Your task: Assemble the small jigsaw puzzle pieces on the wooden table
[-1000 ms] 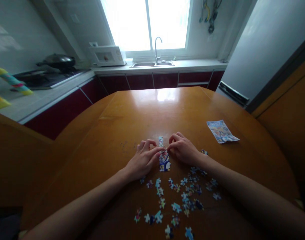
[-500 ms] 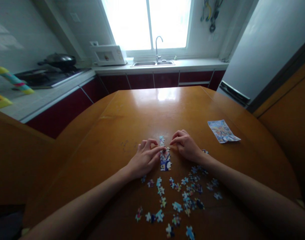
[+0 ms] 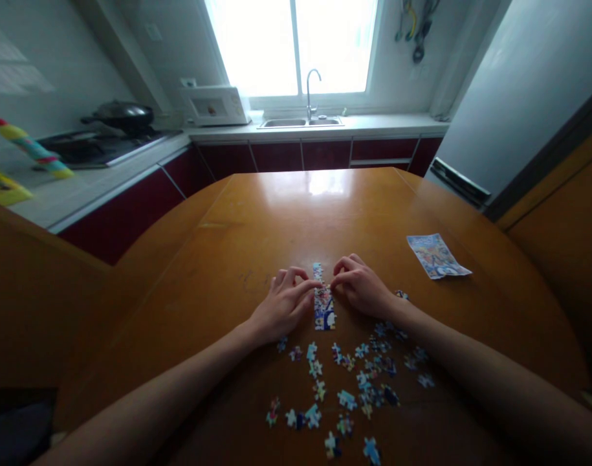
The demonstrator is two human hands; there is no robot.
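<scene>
A narrow strip of joined jigsaw puzzle pieces (image 3: 324, 312) lies on the wooden table, wider at its near end. My left hand (image 3: 285, 304) rests at its left side, fingers apart, with the index fingertip touching the strip partway up. On the other side is my right hand (image 3: 360, 285), its thumb and index finger closed together at the strip's right edge. Whatever is between those fingertips is too small to make out. Several loose puzzle pieces (image 3: 347, 399) are scattered on the table nearer to me, some close to my right forearm.
A creased picture sheet (image 3: 437, 256) lies to the right on the wooden table (image 3: 286, 213). Beyond the table's far edge run a counter with a sink (image 3: 286, 122), a microwave (image 3: 218, 106) and, at left, a stove with a black pan (image 3: 125, 115). A fridge (image 3: 509, 97) stands at right.
The whole view has shifted slightly, so things sit a little further right. Both hands stay by the strip, with the left index fingertip still on it and the right fingers at its edge.
</scene>
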